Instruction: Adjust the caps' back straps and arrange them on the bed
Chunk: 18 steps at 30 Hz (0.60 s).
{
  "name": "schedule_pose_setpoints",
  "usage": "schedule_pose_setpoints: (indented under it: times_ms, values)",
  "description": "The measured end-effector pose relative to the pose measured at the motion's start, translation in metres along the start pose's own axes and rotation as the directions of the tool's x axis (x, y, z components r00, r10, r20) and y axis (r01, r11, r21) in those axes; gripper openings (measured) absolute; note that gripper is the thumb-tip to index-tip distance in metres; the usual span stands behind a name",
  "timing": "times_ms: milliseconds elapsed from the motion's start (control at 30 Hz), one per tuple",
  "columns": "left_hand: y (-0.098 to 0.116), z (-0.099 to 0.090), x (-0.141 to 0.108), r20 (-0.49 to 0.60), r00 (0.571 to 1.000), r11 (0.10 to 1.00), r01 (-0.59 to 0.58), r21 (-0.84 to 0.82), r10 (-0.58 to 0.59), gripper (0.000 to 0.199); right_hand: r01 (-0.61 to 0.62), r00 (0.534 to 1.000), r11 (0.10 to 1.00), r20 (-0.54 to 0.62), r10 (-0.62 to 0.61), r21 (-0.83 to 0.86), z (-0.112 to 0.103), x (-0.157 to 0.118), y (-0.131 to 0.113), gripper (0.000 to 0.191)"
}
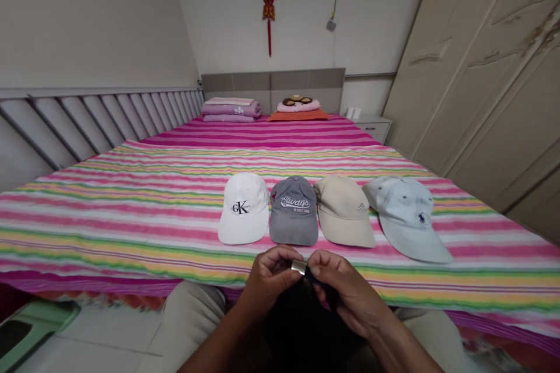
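In the lower middle, my left hand [272, 280] pinches a silver metal buckle [299, 267] between thumb and fingertips. My right hand [345, 288], close beside it, is closed on a black strap [311, 275] that runs to the buckle. Below both hands hangs a dark cloth item, probably a black cap [301, 326], its details lost in shadow. Just beyond my hands a row of caps lies on the bed: a white cap [244, 210], a grey cap [293, 210], a beige cap [345, 210] and a pale blue cap [409, 218].
The caps rest on a striped bedsheet [131, 204]. Folded purple bedding [231, 109] and a pink pillow [298, 106] sit by the headboard [306, 81]. A wardrobe [472, 81] stands at right, a railing [91, 122] at left, and a green stool [39, 320] at lower left.
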<state>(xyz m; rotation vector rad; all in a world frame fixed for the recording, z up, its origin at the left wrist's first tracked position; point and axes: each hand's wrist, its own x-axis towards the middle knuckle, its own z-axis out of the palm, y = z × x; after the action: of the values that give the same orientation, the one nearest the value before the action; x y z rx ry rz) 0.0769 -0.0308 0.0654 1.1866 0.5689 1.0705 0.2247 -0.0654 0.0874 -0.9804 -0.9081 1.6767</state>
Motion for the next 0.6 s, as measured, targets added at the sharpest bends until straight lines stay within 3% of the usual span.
schedule_pose_setpoints:
  times_ms: [267, 467, 600]
  values:
    - [-0.0018, 0.0013, 0.0008, 0.020, 0.997, 0.993, 0.079, -0.084, -0.077, 0.025, 0.062, 0.997, 0.998, -0.050, -0.061, 0.011, 0.0033, -0.0006, 0.0012, 0.035]
    - [-0.0072, -0.0040, -0.0003, -0.025, 0.993, 0.985, 0.112, -0.134, -0.117, 0.029, 0.038, 0.999, 0.978, 0.008, -0.037, -0.205, -0.0043, -0.0043, -0.0024, 0.027]
    - [-0.0076, -0.0032, 0.0007, 0.014, 0.994, 0.987, 0.109, -0.117, -0.108, 0.029, -0.002, 1.000, 0.971, 0.003, 0.003, -0.238, -0.0053, -0.0018, 0.0006, 0.029]
